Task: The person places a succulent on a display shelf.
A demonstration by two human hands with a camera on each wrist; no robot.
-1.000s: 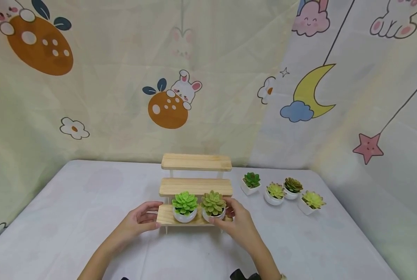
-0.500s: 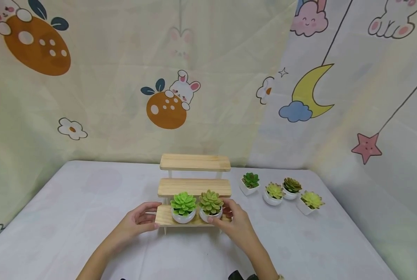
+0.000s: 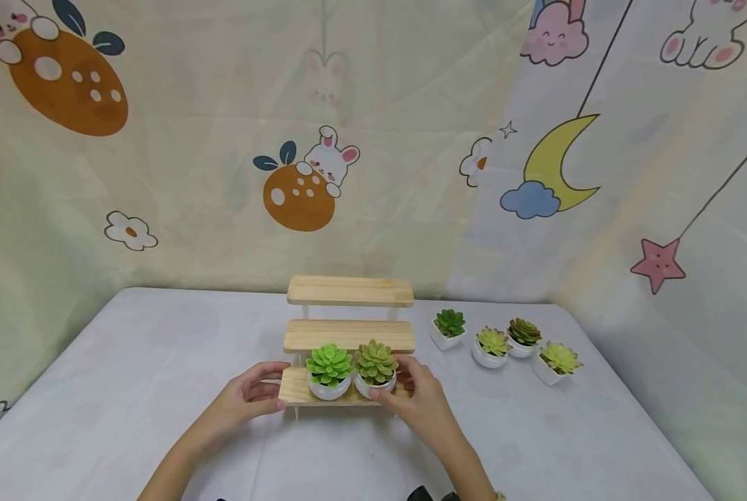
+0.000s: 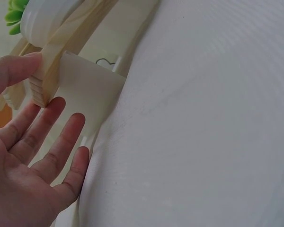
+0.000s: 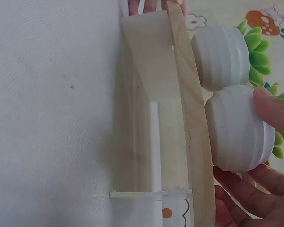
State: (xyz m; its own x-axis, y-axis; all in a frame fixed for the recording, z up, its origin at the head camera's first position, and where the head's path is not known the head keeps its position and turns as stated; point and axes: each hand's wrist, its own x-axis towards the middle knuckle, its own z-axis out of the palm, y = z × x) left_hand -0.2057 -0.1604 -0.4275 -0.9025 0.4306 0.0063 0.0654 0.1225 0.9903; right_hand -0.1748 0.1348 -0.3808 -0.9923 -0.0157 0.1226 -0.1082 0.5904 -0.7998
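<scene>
Right grip pinches the right plant, which sits on the near tier just beside the left plant; left grip pinches the tier's left end. Step, as judged: positioning. Next move likely calls for release without tipping.

Pale printed cloth backdrop, white-covered table before it, printed orange fruit with white rabbit, larger orange fruit upper left, white flower below, yellow crescent moon with blue cloud, smiling pink cloud above, pink star far right.
</scene>
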